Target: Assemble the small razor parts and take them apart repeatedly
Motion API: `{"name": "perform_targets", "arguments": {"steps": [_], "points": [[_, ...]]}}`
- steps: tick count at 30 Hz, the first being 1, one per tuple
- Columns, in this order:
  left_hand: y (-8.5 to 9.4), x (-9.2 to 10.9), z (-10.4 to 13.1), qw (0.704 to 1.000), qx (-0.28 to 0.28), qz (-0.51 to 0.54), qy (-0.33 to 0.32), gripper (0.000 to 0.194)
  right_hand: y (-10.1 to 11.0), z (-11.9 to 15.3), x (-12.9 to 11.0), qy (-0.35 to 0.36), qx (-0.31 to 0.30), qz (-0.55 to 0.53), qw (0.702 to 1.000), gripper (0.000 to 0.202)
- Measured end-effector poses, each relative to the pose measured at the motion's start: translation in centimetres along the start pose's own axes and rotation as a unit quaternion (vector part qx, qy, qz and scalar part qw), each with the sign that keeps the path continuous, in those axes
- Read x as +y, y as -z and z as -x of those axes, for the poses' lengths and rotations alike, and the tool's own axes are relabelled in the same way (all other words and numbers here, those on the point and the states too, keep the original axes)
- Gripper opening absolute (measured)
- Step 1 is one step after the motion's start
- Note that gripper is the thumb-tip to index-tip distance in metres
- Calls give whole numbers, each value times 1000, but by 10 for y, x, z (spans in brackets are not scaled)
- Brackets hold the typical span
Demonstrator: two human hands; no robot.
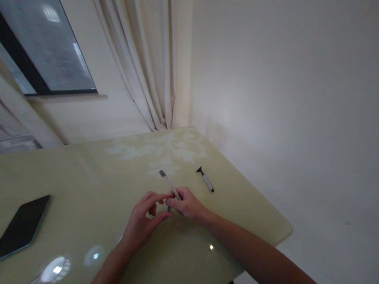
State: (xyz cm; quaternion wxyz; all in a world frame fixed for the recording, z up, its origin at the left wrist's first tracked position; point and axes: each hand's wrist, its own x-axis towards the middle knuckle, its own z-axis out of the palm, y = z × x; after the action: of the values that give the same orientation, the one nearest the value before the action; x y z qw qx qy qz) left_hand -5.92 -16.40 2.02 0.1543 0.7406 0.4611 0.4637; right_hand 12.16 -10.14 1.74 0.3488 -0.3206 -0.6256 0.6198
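My right hand is closed around the handle of a toothbrush, whose pale neck and dark-bristled head point up and away to the left. My left hand meets it from the left, its thumb and index finger curved in a pinch against the right hand's fingers. Between the fingertips shows a small dark piece, too small to name; the fingers partly hide it. Just right of the hands, a black and grey razor lies on the glossy cream table.
A dark tablet-like slab with a teal edge lies at the table's left. The right table edge runs along a white wall. Behind the far edge hang a beige curtain and a window. Lamp reflections shine on the tabletop.
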Motion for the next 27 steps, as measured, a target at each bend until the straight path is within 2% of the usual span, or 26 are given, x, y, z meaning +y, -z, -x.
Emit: {"name": "perform_targets", "arguments": {"steps": [2, 6, 13, 19, 23, 27], "points": [[0, 0, 0, 1000, -15, -9, -12, 36, 0, 0, 0, 9, -9, 2, 1000, 27], [-1, 2, 0, 1000, -11, -23, -12, 37, 0, 2, -2, -2, -14, 0, 1000, 28], [-1, 0, 1, 999, 36, -38, 2, 33, -1, 4, -2, -31, -16, -27, 999, 31], [0, 5, -1, 1000, 12, -28, -1, 33, -2, 4, -4, -21, -38, -20, 999, 36], [4, 0, -3, 997, 60, -20, 34, 35, 9, 1, -10, 40, -22, 87, 995, 46], [11, -11, -4, 988, 121, -20, 97, 38, 27, -1, -17, 113, 4, 276, 955, 49]]}}
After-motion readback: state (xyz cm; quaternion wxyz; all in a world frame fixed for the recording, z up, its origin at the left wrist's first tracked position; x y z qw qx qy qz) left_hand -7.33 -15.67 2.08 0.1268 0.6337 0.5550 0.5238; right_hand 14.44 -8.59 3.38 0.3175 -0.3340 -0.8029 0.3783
